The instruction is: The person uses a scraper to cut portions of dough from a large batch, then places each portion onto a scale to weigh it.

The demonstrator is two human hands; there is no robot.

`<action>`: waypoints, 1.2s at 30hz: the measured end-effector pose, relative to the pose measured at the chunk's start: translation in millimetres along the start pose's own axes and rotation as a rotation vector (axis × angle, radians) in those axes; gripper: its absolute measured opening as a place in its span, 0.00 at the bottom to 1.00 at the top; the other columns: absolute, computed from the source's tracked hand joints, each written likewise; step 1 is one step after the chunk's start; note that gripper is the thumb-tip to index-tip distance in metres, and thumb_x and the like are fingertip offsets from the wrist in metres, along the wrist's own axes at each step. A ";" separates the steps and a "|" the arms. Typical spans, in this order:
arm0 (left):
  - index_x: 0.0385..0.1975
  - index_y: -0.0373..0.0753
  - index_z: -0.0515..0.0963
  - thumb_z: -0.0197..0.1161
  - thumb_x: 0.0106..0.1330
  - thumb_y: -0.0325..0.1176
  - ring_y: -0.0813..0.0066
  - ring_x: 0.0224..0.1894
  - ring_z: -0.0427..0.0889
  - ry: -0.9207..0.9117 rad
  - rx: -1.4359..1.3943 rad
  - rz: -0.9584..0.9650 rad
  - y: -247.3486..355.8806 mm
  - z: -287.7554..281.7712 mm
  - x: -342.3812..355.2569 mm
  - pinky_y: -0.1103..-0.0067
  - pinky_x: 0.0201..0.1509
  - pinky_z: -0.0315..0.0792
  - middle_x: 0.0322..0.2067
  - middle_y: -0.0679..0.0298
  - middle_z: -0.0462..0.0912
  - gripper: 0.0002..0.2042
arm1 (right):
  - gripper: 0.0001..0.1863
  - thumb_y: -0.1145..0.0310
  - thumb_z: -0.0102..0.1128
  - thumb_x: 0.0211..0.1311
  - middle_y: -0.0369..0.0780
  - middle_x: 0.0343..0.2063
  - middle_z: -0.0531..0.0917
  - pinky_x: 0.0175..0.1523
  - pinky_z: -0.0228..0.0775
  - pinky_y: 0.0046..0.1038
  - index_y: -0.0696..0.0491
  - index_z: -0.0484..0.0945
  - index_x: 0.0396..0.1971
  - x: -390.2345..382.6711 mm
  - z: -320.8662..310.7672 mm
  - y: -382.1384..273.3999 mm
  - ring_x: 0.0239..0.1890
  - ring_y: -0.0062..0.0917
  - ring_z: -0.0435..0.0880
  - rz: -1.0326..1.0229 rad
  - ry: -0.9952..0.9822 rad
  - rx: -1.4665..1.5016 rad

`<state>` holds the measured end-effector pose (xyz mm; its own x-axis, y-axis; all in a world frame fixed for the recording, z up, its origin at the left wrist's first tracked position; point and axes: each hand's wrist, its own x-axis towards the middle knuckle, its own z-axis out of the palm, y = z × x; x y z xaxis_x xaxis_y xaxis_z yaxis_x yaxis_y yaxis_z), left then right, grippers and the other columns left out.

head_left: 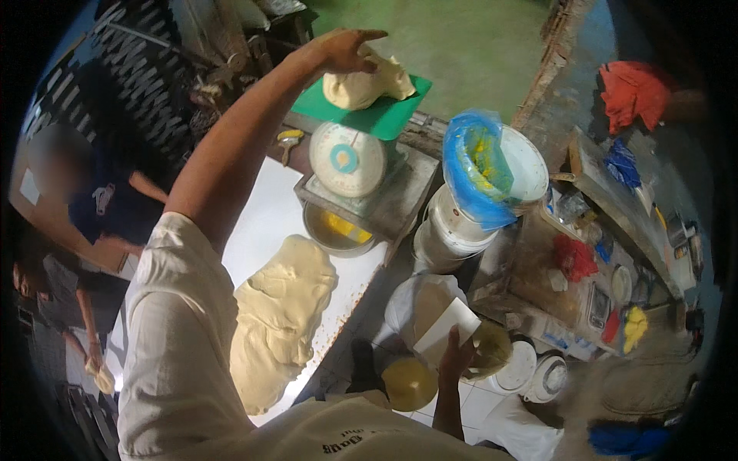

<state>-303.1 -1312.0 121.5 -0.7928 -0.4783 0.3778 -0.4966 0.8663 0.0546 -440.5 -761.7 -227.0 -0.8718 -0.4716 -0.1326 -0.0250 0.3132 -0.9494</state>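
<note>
A lump of pale yellow dough (357, 86) lies on a green board (396, 115) on top of a dial scale (347, 159). My left hand (342, 52) is at the far edge of that lump, one finger stretched out to the right and others bent down against the dough. Low on the right, my right hand (456, 357) grips a flat white rectangular dough scraper (447, 329) by its near end. A large slab of the same dough (280, 315) spreads over the white tabletop (250, 215), partly behind my left arm.
Under the scale's stand sits a metal bowl (311, 223) with something yellow. A brush (289, 138) lies left of the scale. White buckets (526, 165), one holding a blue plastic bag (465, 146), stand to the right. Two people work at the left, one in a dark shirt (104, 192).
</note>
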 end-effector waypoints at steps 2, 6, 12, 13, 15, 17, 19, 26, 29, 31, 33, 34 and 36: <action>0.71 0.48 0.69 0.73 0.57 0.53 0.48 0.56 0.84 0.047 0.033 0.030 -2.0 -17.4 -20.1 0.61 0.63 0.75 0.52 0.44 0.85 0.40 | 0.28 0.54 0.61 0.72 0.48 0.49 0.85 0.55 0.74 0.38 0.64 0.77 0.57 -0.2 7.7 -3.2 0.48 0.35 0.84 0.015 -0.057 -0.070; 0.65 0.37 0.74 0.65 0.68 0.43 0.51 0.60 0.80 0.162 -0.132 -0.163 49.8 -105.7 -91.2 0.61 0.64 0.73 0.56 0.43 0.80 0.28 | 0.25 0.56 0.61 0.73 0.46 0.44 0.86 0.51 0.75 0.35 0.65 0.79 0.54 10.9 20.9 17.2 0.45 0.30 0.84 -0.103 -0.089 -0.126; 0.53 0.31 0.82 0.65 0.70 0.44 0.62 0.47 0.87 0.409 -0.372 -0.427 10.5 -61.9 -329.4 0.69 0.55 0.77 0.47 0.49 0.87 0.22 | 0.24 0.59 0.62 0.72 0.50 0.49 0.85 0.58 0.72 0.39 0.66 0.78 0.55 -21.3 52.9 -8.8 0.50 0.38 0.84 -0.184 -0.247 -0.080; 0.54 0.32 0.81 0.65 0.71 0.41 0.62 0.45 0.87 0.316 -0.306 -0.639 3.3 -30.3 -387.8 0.69 0.53 0.77 0.46 0.49 0.88 0.20 | 0.24 0.59 0.62 0.72 0.50 0.49 0.85 0.58 0.72 0.39 0.66 0.78 0.55 -26.8 54.0 -7.1 0.50 0.38 0.84 -0.192 -0.230 -0.088; 0.56 0.31 0.78 0.67 0.70 0.38 0.56 0.51 0.85 0.153 -0.348 -0.930 -12.2 58.5 -535.5 0.67 0.57 0.75 0.50 0.44 0.84 0.21 | 0.27 0.58 0.63 0.71 0.51 0.52 0.84 0.61 0.70 0.38 0.67 0.76 0.56 -47.8 73.7 -10.5 0.53 0.39 0.83 -0.159 -0.274 -0.105; 0.70 0.37 0.66 0.68 0.69 0.41 0.46 0.74 0.63 0.123 -0.100 -0.937 10.9 151.4 -684.3 0.58 0.73 0.63 0.70 0.45 0.67 0.32 | 0.28 0.56 0.63 0.71 0.53 0.53 0.83 0.62 0.70 0.38 0.67 0.76 0.56 -72.3 97.0 -19.2 0.54 0.40 0.82 -0.174 -0.282 -0.146; 0.74 0.34 0.60 0.57 0.74 0.53 0.45 0.78 0.52 -0.397 -0.122 -1.122 92.1 200.9 -693.4 0.51 0.78 0.51 0.76 0.46 0.56 0.36 | 0.25 0.53 0.62 0.71 0.44 0.40 0.87 0.52 0.74 0.35 0.64 0.81 0.49 -86.8 95.7 -17.1 0.43 0.32 0.84 -0.286 -0.310 -0.182; 0.52 0.36 0.75 0.62 0.70 0.42 0.55 0.58 0.75 0.057 0.050 -1.101 161.3 174.1 -691.3 0.58 0.60 0.66 0.51 0.54 0.79 0.18 | 0.23 0.54 0.61 0.71 0.45 0.36 0.88 0.49 0.75 0.35 0.63 0.82 0.47 -191.8 140.6 -35.3 0.40 0.30 0.86 -0.274 -0.482 -0.305; 0.38 0.41 0.75 0.65 0.67 0.39 0.61 0.46 0.79 0.057 0.133 -0.985 146.1 182.3 -702.6 0.65 0.51 0.69 0.36 0.60 0.80 0.10 | 0.24 0.54 0.62 0.71 0.43 0.36 0.88 0.48 0.75 0.34 0.63 0.82 0.47 -211.7 172.0 -18.1 0.39 0.27 0.85 -0.268 -0.552 -0.177; 0.31 0.39 0.73 0.65 0.68 0.39 0.53 0.38 0.82 0.138 0.104 -0.968 137.4 174.1 -709.9 0.64 0.45 0.72 0.28 0.55 0.82 0.11 | 0.24 0.54 0.63 0.71 0.41 0.35 0.89 0.46 0.76 0.32 0.63 0.83 0.47 -217.1 205.0 -12.5 0.37 0.23 0.85 -0.229 -0.662 -0.183; 0.32 0.35 0.74 0.65 0.68 0.38 0.44 0.32 0.81 -0.002 -0.305 -1.113 135.4 138.7 -708.7 0.57 0.38 0.71 0.24 0.48 0.81 0.12 | 0.24 0.53 0.63 0.70 0.41 0.34 0.89 0.44 0.76 0.31 0.63 0.84 0.45 -218.7 254.1 -4.3 0.36 0.23 0.85 -0.199 -0.675 -0.199; 0.32 0.35 0.74 0.65 0.68 0.38 0.44 0.32 0.81 0.002 -0.297 -1.127 136.0 125.7 -711.5 0.57 0.38 0.71 0.24 0.48 0.81 0.12 | 0.26 0.51 0.64 0.69 0.43 0.36 0.89 0.47 0.76 0.33 0.63 0.83 0.47 -224.1 282.8 -8.5 0.38 0.26 0.86 -0.104 -0.746 -0.202; 0.34 0.32 0.74 0.64 0.69 0.37 0.37 0.30 0.78 0.044 -0.429 -1.073 137.4 107.3 -708.3 0.52 0.35 0.69 0.22 0.43 0.79 0.12 | 0.31 0.46 0.62 0.68 0.51 0.42 0.87 0.55 0.74 0.39 0.63 0.82 0.50 -235.8 338.2 -3.6 0.47 0.37 0.85 -0.040 -0.873 -0.260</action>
<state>152.3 -869.7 -237.8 -0.0189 -0.9996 -0.0218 -0.7395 -0.0007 0.6732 -69.3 -930.5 -288.6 -0.1899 -0.9094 -0.3701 -0.2493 0.4093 -0.8777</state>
